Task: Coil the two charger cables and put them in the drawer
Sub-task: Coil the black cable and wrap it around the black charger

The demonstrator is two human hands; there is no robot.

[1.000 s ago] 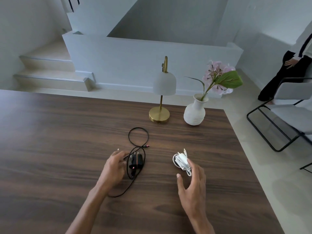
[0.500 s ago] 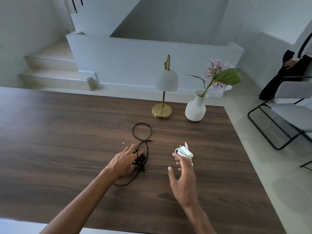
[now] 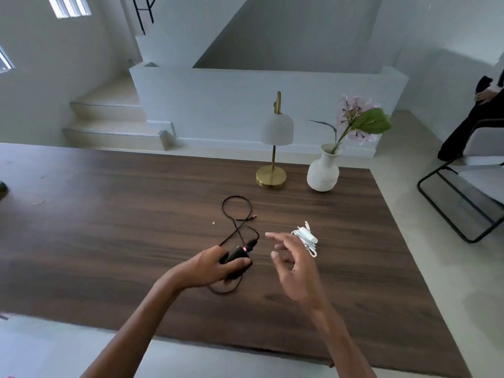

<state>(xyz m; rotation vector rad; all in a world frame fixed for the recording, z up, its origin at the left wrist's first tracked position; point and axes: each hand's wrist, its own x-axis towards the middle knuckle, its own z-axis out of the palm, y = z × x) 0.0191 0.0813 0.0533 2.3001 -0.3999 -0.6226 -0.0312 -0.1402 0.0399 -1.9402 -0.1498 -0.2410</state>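
A black charger plug [image 3: 236,254] with its black cable [image 3: 236,211] lies on the dark wooden table [image 3: 109,227]. The cable trails away from me in a loose loop. My left hand [image 3: 211,266] grips the black plug and lifts it slightly. A white charger with its cable bundled [image 3: 306,237] rests on the table to the right. My right hand [image 3: 293,264] hovers just in front of the white bundle, fingers apart, holding nothing. No drawer shows in view.
A brass lamp [image 3: 274,148] and a white vase with a pink flower [image 3: 323,171] stand at the table's far side. A black-framed chair [image 3: 463,192] and a seated person [image 3: 474,115] are at the right. Stairs rise at the back left.
My left hand has closed on the black plug and raised it. My right hand has drawn back off the white bundle toward the left. The camera has pulled back and tilted.
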